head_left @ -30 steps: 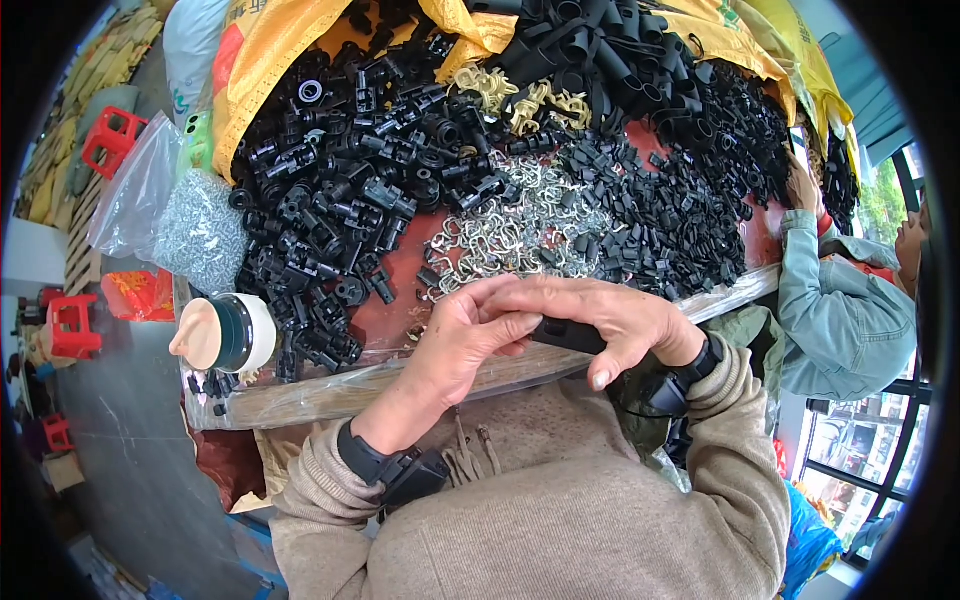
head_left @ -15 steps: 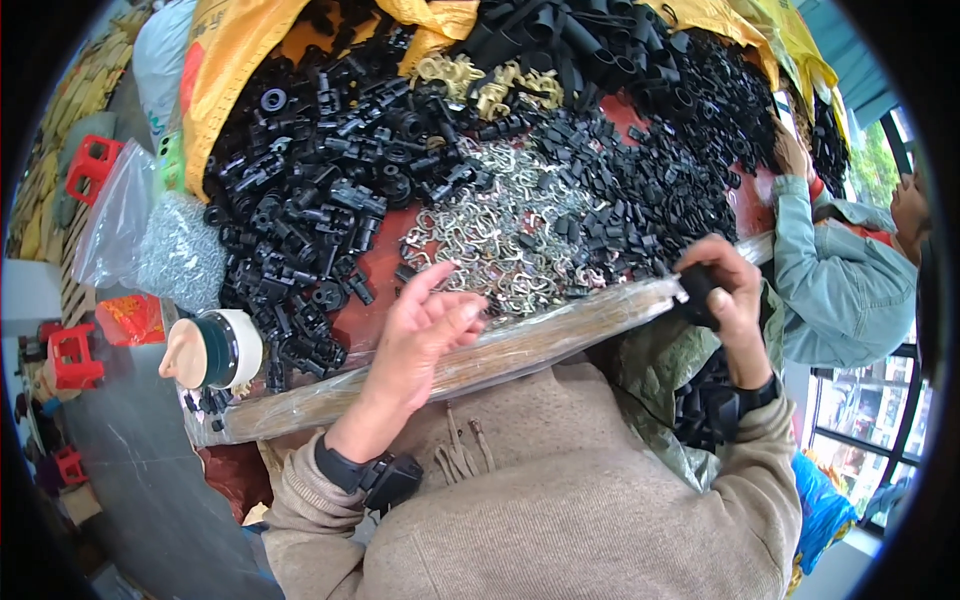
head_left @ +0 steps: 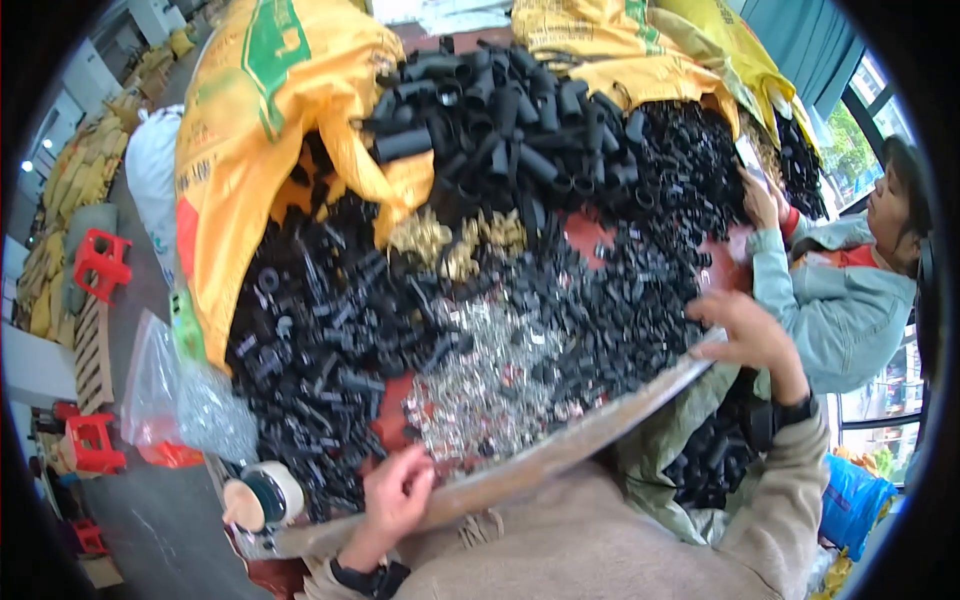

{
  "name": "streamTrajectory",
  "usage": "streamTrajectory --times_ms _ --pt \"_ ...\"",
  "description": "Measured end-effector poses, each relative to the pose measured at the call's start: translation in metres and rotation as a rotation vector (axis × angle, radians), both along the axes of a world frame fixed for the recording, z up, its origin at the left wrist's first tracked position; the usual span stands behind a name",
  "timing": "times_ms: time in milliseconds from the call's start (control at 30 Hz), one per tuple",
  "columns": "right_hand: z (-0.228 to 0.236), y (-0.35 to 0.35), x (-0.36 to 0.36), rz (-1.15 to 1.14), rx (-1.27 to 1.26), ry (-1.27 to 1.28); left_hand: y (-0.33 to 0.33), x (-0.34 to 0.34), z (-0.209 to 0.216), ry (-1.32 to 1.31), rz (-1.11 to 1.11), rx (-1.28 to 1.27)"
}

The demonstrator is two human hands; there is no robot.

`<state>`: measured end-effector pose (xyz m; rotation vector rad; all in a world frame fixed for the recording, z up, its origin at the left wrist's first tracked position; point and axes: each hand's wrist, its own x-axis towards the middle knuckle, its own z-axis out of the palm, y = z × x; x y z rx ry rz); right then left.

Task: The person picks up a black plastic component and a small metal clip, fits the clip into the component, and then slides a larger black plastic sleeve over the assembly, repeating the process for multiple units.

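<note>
Toward the right of the frame, the person's right hand (head_left: 750, 335) is hovering by the front edge of the tabletop (head_left: 397, 397), near an olive sack (head_left: 650, 430) whose mouth is showing black parts (head_left: 712, 450). Its fingers are spreading loosely, thumb apart, and nothing is showing in them. At the lower left of centre, the left hand (head_left: 393, 500) is hanging by the same edge, its fingers half curling; blur is hiding whether they are pinching anything small. Just beyond it, mid-frame, silvery metal pieces (head_left: 490, 370) are lying heaped between black fittings (head_left: 320, 340) on the left and small black pieces (head_left: 620, 320) on the right. Farther up, gold-coloured parts (head_left: 460, 243) and black tubes (head_left: 530, 150) are resting.

Judging by the parted hands, the step is looking like a gap between grips, the right hand passing near the sack. The next move is probably calling for the fingers to be closing on single pieces without dragging neighbours along.
</note>
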<state>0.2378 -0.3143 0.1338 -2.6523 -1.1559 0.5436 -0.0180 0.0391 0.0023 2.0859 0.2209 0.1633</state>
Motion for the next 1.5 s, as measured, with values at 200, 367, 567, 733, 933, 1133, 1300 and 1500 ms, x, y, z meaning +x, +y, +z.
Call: streamTrajectory --times_ms 200,367,567,733,933,1133,1300,1500 --pt "0.018 0.148 0.207 0.023 0.143 -0.25 -0.003 0.005 0.0 -0.142 -0.152 0.266" --pt "-0.028 0.262 0.341 -0.112 0.25 -0.44 -0.005 0.005 -0.003 -0.156 -0.116 -0.002" --pt "-0.096 0.294 0.417 0.688 -0.451 -0.344 -0.001 0.015 0.01 0.004 -0.161 -0.089" --pt "-0.076 0.264 0.352 0.373 -0.224 0.331 0.0 0.004 -0.008 -0.049 -0.116 -0.141" --pt "-0.052 0.212 0.259 0.216 -0.248 0.285 0.0 0.013 0.004 -0.087 -0.175 -0.073" --pt "-0.011 0.188 0.216 0.447 -0.235 0.187 0.004 0.002 -0.014 -0.125 -0.233 -0.112" --pt "0.024 0.224 0.235 0.435 -0.133 0.055 0.005 -0.004 -0.026 -0.125 -0.18 -0.075" --pt "-0.008 0.317 0.334 0.154 -0.162 -0.393 0.021 0.009 -0.041 -0.15 -0.172 -0.009"
